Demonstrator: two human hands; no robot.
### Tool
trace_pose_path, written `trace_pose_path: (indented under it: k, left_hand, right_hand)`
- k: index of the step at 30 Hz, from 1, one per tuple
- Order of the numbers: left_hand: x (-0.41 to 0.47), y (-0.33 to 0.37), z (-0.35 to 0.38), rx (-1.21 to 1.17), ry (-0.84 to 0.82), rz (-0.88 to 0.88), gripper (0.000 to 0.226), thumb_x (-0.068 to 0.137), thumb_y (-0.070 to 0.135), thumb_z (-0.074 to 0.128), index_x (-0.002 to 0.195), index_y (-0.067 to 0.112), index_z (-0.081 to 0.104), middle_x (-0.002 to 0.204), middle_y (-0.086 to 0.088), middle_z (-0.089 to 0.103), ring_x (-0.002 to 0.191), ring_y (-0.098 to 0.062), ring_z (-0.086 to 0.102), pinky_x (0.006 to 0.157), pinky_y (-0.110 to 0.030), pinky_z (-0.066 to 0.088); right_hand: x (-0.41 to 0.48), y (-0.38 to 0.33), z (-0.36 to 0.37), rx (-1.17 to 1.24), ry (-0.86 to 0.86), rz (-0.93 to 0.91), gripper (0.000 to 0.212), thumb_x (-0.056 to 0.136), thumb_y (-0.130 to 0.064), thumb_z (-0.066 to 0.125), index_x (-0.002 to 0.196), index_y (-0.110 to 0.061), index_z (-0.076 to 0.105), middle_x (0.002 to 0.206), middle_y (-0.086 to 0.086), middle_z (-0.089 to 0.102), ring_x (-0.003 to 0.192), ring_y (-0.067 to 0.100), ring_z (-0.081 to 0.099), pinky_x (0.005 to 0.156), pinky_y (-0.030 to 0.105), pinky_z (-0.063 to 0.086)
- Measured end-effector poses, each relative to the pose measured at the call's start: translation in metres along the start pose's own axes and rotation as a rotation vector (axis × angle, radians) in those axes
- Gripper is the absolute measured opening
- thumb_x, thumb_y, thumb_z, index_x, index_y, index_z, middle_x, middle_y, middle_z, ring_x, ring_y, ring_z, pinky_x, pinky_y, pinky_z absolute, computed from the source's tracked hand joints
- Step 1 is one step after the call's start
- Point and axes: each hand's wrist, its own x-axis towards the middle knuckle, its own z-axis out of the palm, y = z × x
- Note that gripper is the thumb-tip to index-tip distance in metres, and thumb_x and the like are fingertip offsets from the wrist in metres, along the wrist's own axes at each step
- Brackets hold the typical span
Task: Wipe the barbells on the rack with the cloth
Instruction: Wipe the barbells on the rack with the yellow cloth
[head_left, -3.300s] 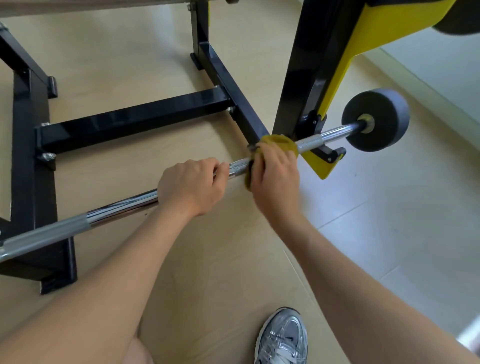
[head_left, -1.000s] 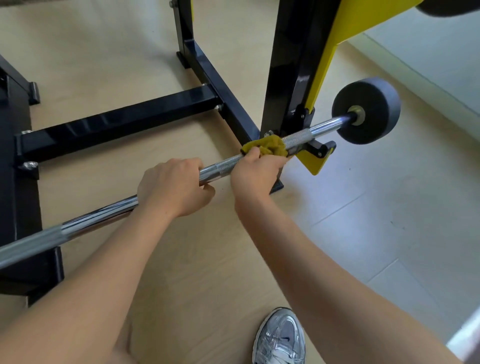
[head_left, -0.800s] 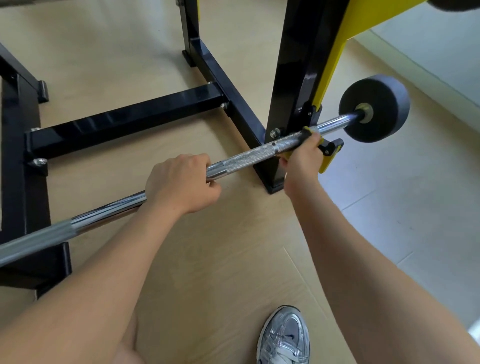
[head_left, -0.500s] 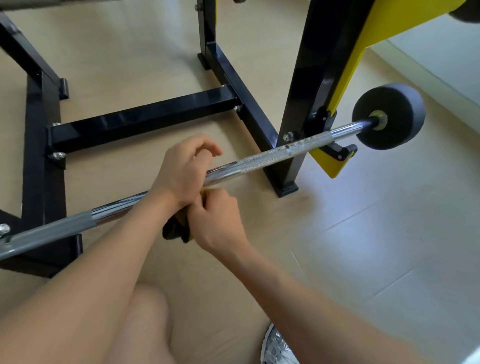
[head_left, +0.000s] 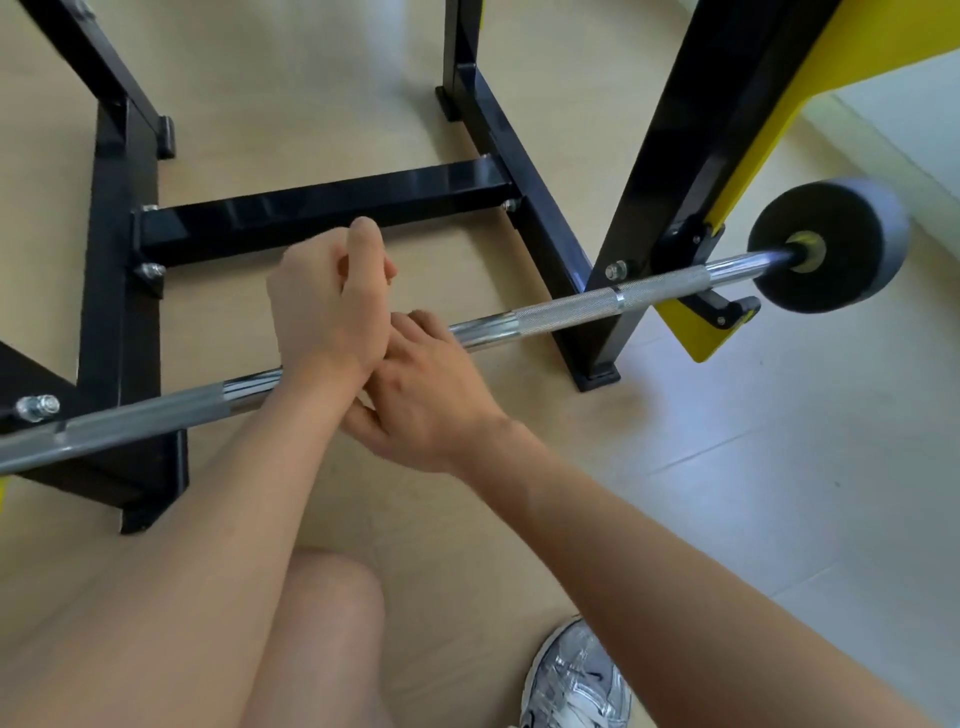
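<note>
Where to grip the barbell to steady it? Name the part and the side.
Probably the knurled section of the barbell, beside the rack upright, taken from above. The bar lies level and low over the floor, so fingers wrap over more easily, and the knurling is rougher than smooth chrome.

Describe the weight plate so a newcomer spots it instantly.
Find the black rack upright with the yellow panel, at right. Follow the chrome barbell crossing it rightward to its end. The weight plate there is the only round grey disc.
</note>
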Motion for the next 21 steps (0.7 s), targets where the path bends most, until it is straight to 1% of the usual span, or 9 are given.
trace_pose_path:
  k: [2, 4, 7, 9, 11, 12, 15, 18, 21]
  left_hand:
    - [0.003, -0.002, -0.007, 0.053, 0.021, -0.003, 0.057, 0.107, 0.039, 0.036, 0.071, 0.014, 0.071, 0.070, 0.002, 0.069, 0.072, -0.017, 0.066, 0.075, -0.042, 0.055]
    - [0.007, -0.009, -0.013, 0.132, 0.006, -0.033, 0.061, 0.107, 0.044, 0.032, 0.070, 0.017, 0.072, 0.071, 0.003, 0.070, 0.074, -0.018, 0.067, 0.076, -0.042, 0.055]
    - [0.011, -0.019, -0.021, 0.238, -0.037, -0.060, 0.068, 0.105, 0.053, 0.026, 0.071, 0.014, 0.070, 0.070, -0.004, 0.069, 0.073, -0.025, 0.067, 0.073, -0.049, 0.057]
    - [0.011, -0.019, -0.025, 0.234, -0.029, -0.104, 0.071, 0.106, 0.053, 0.024, 0.070, 0.013, 0.070, 0.071, -0.005, 0.069, 0.073, -0.024, 0.067, 0.074, -0.048, 0.057]
    - [0.009, -0.014, -0.029, 0.192, 0.019, -0.142, 0.075, 0.109, 0.051, 0.019, 0.069, 0.015, 0.071, 0.071, -0.003, 0.070, 0.073, -0.021, 0.067, 0.073, -0.039, 0.056]
    - [0.008, -0.011, -0.031, 0.179, 0.042, -0.149, 0.077, 0.111, 0.050, 0.017, 0.068, 0.016, 0.072, 0.071, -0.002, 0.070, 0.072, -0.018, 0.067, 0.072, -0.031, 0.054]
    - [0.006, -0.007, -0.041, 0.154, 0.065, -0.147, 0.079, 0.113, 0.048, 0.014, 0.068, 0.016, 0.071, 0.071, -0.001, 0.070, 0.071, -0.014, 0.067, 0.069, -0.026, 0.047]
    - [0.005, -0.012, -0.061, 0.187, 0.078, -0.151, 0.078, 0.114, 0.046, 0.018, 0.071, 0.011, 0.072, 0.072, -0.003, 0.070, 0.070, -0.016, 0.067, 0.068, -0.026, 0.048]
    - [0.010, -0.028, -0.095, 0.251, 0.076, -0.152, 0.070, 0.114, 0.047, 0.021, 0.075, 0.018, 0.071, 0.074, 0.006, 0.069, 0.071, -0.005, 0.065, 0.067, -0.020, 0.046]
  right_hand:
    - [-0.012, 0.038, -0.018, -0.136, -0.024, 0.086, 0.043, 0.106, -0.054, 0.038, 0.108, -0.027, 0.072, 0.097, -0.002, 0.068, 0.095, 0.025, 0.062, 0.094, 0.044, 0.041]
    - [-0.037, 0.088, -0.041, -0.270, 0.061, 0.269, 0.051, 0.110, -0.050, 0.024, 0.102, -0.030, 0.071, 0.088, -0.009, 0.063, 0.089, 0.021, 0.062, 0.095, 0.042, 0.039]
    - [-0.047, 0.120, -0.058, -0.310, 0.213, 0.503, 0.037, 0.103, -0.029, 0.039, 0.074, -0.021, 0.059, 0.066, -0.007, 0.050, 0.063, 0.023, 0.051, 0.098, 0.045, 0.043]
    - [-0.032, 0.100, -0.049, -0.251, 0.291, 0.549, 0.026, 0.091, -0.024, 0.049, 0.065, -0.017, 0.050, 0.059, -0.004, 0.044, 0.057, 0.023, 0.041, 0.087, 0.047, 0.046]
    - [-0.020, 0.062, -0.033, -0.220, 0.237, 0.478, 0.020, 0.086, -0.028, 0.054, 0.071, -0.015, 0.053, 0.065, 0.000, 0.048, 0.061, 0.027, 0.043, 0.076, 0.047, 0.044]
    - [-0.016, 0.040, -0.023, -0.195, 0.181, 0.409, 0.021, 0.086, -0.033, 0.055, 0.078, -0.014, 0.058, 0.071, 0.003, 0.052, 0.067, 0.029, 0.047, 0.076, 0.047, 0.043]
    - [0.005, -0.031, 0.008, -0.085, -0.001, 0.119, 0.036, 0.092, -0.040, 0.050, 0.102, -0.009, 0.066, 0.092, 0.011, 0.061, 0.083, 0.035, 0.051, 0.085, 0.050, 0.040]
    - [0.031, -0.060, 0.022, -0.160, -0.212, -0.178, 0.046, 0.103, -0.041, 0.034, 0.119, -0.014, 0.068, 0.112, 0.010, 0.067, 0.100, 0.036, 0.056, 0.095, 0.050, 0.038]
    - [0.044, -0.045, 0.012, -0.042, -0.235, -0.207, 0.041, 0.107, -0.048, 0.042, 0.124, -0.016, 0.062, 0.101, 0.005, 0.066, 0.082, 0.029, 0.061, 0.081, 0.045, 0.048]
